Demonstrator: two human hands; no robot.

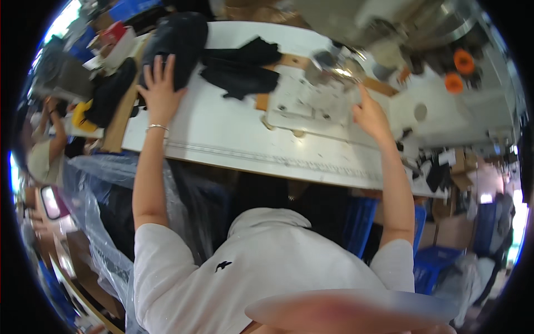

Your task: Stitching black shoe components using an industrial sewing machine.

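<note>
My left hand (pixel 160 92) lies with its fingers spread on the near part of a large dark stuffed bundle (pixel 181 42) at the table's far left. Two black fabric pieces (pixel 239 75) lie flat to the right of it. My right hand (pixel 370 117) is beside the sewing machine (pixel 336 69), its index finger stretched toward a shiny metal part and the other fingers curled. Whether the fingertip touches that part is hard to tell, as the area is blurred. I see nothing held in either hand. The machine's pale bed plate (pixel 308 103) sits in the white table (pixel 222 131).
A ruler scale runs along the table's near edge. Clear plastic sheeting (pixel 105 222) hangs below on the left. Blue crates (pixel 359 225) stand under the table at right. Another person (pixel 47 147) is at far left. Orange knobs (pixel 463 61) sit on the machine's far right.
</note>
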